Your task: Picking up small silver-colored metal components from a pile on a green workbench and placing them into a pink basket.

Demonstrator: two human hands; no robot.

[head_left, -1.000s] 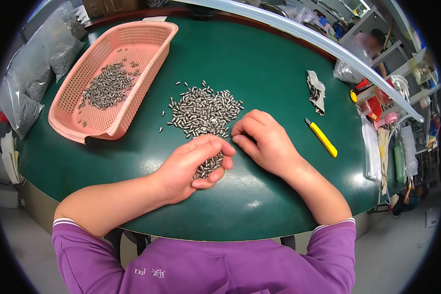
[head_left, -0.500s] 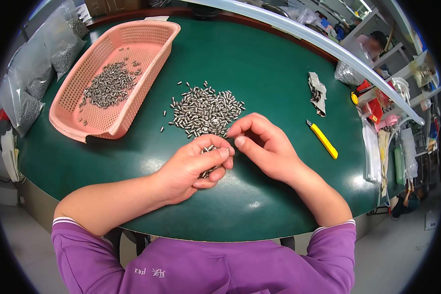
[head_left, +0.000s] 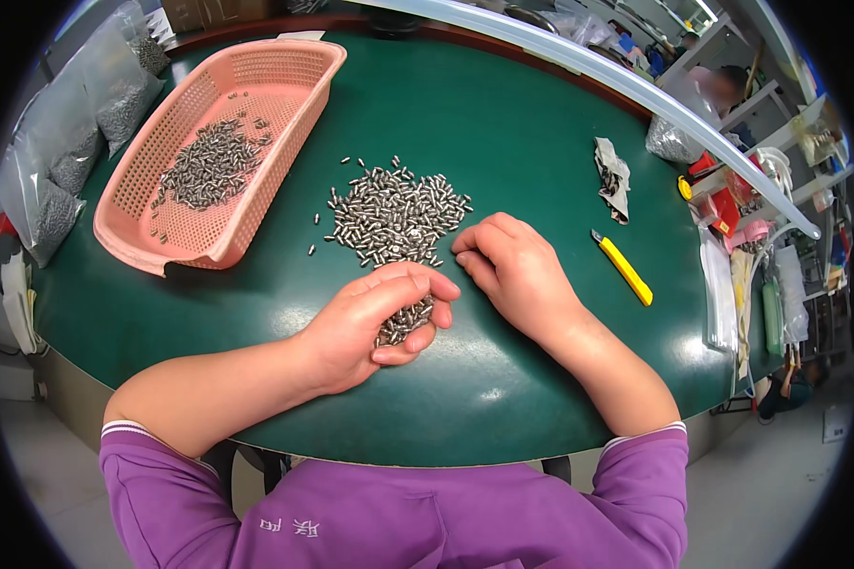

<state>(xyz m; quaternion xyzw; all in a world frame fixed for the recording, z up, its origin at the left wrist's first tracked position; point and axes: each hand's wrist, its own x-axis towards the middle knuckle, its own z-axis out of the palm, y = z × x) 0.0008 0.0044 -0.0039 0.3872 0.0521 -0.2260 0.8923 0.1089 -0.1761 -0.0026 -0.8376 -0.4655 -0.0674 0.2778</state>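
My left hand [head_left: 365, 318] is curled around a handful of small metal parts [head_left: 407, 321], short shiny cylinders that show between thumb and fingers. A heap of the same metal parts [head_left: 394, 213] lies on the green table just beyond it, with a few strays at its left. My right hand [head_left: 522, 270] is close to the heap's right side, apart from the left hand. Its thumb and fingertips are drawn together; anything between them is too small or hidden to make out.
A pink perforated basket [head_left: 285, 142] holding more metal parts stands at the left. Filled clear bags [head_left: 71, 156] line the table's left edge. Toward the right lie a yellow utility knife [head_left: 626, 272] and a crumpled grey-white scrap [head_left: 612, 180]. A person [head_left: 721, 90] is at the back right.
My right hand has drawn back a little to the right, and its fingers have closed together. My left thumb has shifted, showing more of the parts in that hand.
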